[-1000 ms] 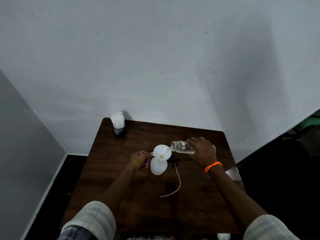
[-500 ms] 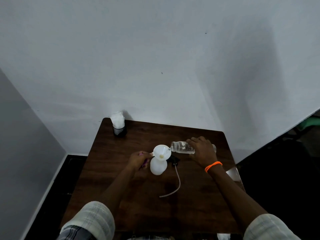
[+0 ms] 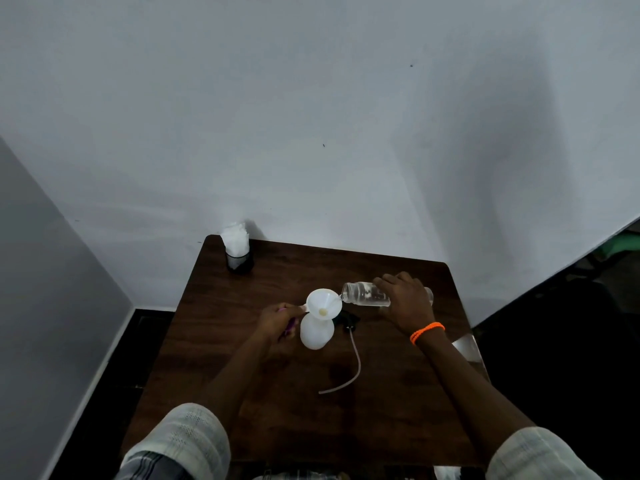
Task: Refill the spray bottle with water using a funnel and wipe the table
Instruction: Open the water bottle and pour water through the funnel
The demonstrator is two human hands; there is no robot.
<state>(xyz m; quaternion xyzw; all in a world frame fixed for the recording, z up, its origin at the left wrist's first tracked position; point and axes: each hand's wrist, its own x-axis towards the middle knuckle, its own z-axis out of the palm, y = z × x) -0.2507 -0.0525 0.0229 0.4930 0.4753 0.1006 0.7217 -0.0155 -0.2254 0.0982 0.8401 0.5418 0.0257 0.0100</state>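
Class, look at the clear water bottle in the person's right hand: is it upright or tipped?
Tipped. The clear water bottle lies nearly level in the right hand, its open mouth at the rim of the white funnel.

We cannot see the middle of the clear bottle (image 3: 363, 295); the right hand (image 3: 407, 303) covers it. The spray head (image 3: 347, 321) is partly hidden behind the funnel (image 3: 323, 304). The left hand (image 3: 277, 320) hides most of a purple object (image 3: 290, 330). The bench (image 3: 398, 393) runs off the bottom edge.
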